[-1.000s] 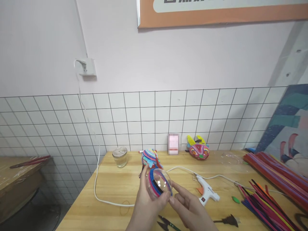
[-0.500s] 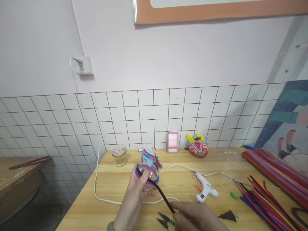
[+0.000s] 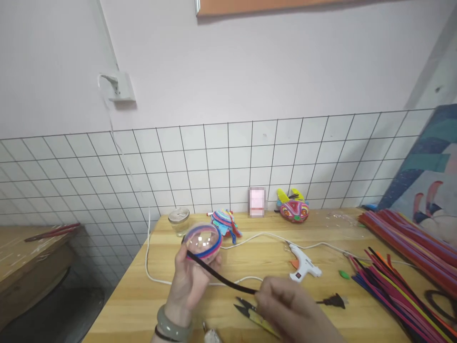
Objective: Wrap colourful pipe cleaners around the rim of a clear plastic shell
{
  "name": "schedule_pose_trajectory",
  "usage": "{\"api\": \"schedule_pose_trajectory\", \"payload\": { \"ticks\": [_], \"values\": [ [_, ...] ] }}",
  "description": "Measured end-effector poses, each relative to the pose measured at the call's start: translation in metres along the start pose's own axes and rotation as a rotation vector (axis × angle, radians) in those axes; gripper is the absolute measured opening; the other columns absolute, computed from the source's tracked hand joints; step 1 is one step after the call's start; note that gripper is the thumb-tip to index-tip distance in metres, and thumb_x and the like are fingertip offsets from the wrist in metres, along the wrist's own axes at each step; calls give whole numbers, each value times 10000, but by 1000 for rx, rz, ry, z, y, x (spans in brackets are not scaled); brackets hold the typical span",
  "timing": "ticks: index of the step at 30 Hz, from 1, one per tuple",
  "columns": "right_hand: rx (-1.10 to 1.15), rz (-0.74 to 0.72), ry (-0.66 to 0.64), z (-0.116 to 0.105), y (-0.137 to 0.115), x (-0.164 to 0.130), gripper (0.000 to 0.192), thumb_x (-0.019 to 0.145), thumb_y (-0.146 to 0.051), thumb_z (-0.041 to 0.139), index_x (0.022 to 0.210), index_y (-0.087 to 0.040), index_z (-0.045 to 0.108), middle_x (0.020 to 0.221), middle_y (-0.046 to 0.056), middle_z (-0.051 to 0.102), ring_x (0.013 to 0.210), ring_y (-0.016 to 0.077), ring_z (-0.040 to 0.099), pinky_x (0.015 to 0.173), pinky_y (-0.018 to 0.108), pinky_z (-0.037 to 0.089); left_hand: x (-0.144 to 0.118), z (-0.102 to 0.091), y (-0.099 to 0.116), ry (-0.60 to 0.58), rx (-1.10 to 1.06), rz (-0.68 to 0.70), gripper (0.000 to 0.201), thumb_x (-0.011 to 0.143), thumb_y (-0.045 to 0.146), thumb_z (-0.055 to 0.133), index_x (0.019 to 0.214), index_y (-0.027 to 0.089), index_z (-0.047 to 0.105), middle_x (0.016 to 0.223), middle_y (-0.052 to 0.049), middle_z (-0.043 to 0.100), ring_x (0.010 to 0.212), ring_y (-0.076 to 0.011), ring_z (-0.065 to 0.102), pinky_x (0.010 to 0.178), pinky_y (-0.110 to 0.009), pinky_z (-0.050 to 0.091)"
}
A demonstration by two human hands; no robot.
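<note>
The right hand (image 3: 285, 305) is partly hiding the thread snips (image 3: 254, 318); pixelation is blurring the far pink item (image 3: 257, 202)

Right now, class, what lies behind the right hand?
Thread snips lie partly behind the right hand: dark blades and some yellowish handle show; the rest is covered. The cord of a black plug also disappears there; its continuation is hidden.

I count one banded ball (image 3: 203, 242), one glue gun (image 3: 304, 265), two colourful figures (image 3: 224, 221) (image 3: 294, 210)
</note>
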State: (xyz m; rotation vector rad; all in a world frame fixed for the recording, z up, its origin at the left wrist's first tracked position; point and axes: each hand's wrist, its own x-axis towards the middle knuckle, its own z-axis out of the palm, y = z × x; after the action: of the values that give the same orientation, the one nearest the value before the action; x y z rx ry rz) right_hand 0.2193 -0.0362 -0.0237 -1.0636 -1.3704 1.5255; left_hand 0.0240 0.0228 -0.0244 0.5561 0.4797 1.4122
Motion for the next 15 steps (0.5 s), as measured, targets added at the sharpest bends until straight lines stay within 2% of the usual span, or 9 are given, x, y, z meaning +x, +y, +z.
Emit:
{"api": "schedule_pose_trajectory", "payload": {
  "ticks": [2,3,6,8,10,12,14,15],
  "values": [
    [102,-23,58,-11,-1,6,547,728,-680,605,557,-221,361,449,-133,236,404,45,150,392,209,119,-3,-1,9,-11,-24,28,496,550,534,783,921,210,723,925,-79,748,685,-182,637,635,-287,521],
    [113,-47,92,-17,-1,9,539,765,-662,568,557,-232,319,456,-134,218,413,55,131,395,216,119,-4,-1,14,-55,-24,59,523,558,518,780,972,206,713,955,-105,739,698,-203,638,614,-299,516],
    [-11,-80,186,-27,2,19,461,898,-580,336,587,-251,252,490,-124,193,423,82,110,396,230,146,-8,-4,28,-225,-45,156,629,596,515,742,1143,220,642,981,-126,716,649,-195,614,566,-292,485],
    [-169,-72,188,-24,11,25,423,910,-506,335,583,-245,272,510,-112,212,432,85,156,414,225,180,-11,-7,37,-323,-40,176,748,588,548,725,1241,216,573,964,-128,701,578,-167,582,516,-269,443],
    [-391,-47,100,-16,29,27,360,815,-376,553,538,-215,388,507,-93,317,465,80,298,456,212,243,-13,-11,43,-382,-45,176,856,570,587,710,1313,217,501,933,-117,687,513,-140,552,466,-250,393],
    [-624,5,-52,-5,53,28,157,663,-167,682,553,-197,574,504,-70,488,500,106,466,467,210,305,-14,-13,46,-416,-74,171,915,568,589,704,1366,232,434,916,-104,681,464,-114,518,431,-236,346],
    [-831,34,-154,4,77,26,253,524,5,719,455,-179,558,446,-68,498,489,136,531,456,221,357,-15,-14,46,-449,-101,159,948,563,547,725,1398,261,380,914,-89,687,434,-93,483,412,-229,312],
    [-926,33,-186,8,86,24,253,572,34,695,474,-168,579,474,-53,542,523,154,573,488,243,413,-16,-14,46,-452,-108,152,987,531,519,755,1405,281,365,926,-77,689,434,-86,474,413,-227,301]
  ]
}}
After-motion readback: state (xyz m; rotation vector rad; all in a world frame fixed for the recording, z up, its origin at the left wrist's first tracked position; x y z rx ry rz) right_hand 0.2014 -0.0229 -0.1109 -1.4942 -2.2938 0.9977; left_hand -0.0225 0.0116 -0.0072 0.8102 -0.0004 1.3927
